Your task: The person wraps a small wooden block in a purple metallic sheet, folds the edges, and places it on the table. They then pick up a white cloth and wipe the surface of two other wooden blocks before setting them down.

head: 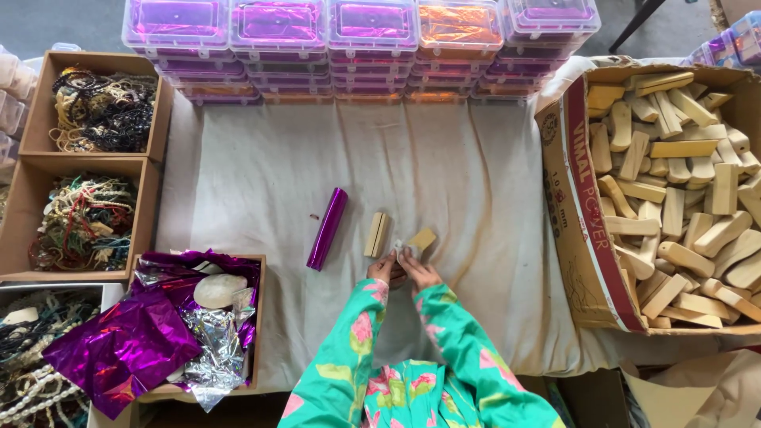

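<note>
Wooden block (422,238) | lies on cloth (476,182), just right of upright block (376,234) | left hand (386,269) and right hand (416,272) pinch small whitish scrap touching it | block looks light, stiff, likely easiest gripped by long edges | purple foil roll (327,228) left of upright block

Stacked clear purple-filled plastic cases (349,47) at top, red-striped printed cardboard carton (575,214) of wooden blocks right

Both hands, left hand (385,269) and right hand (417,272), pinch a small wooden block (422,238) beside a purple foil roll (327,228).
</note>
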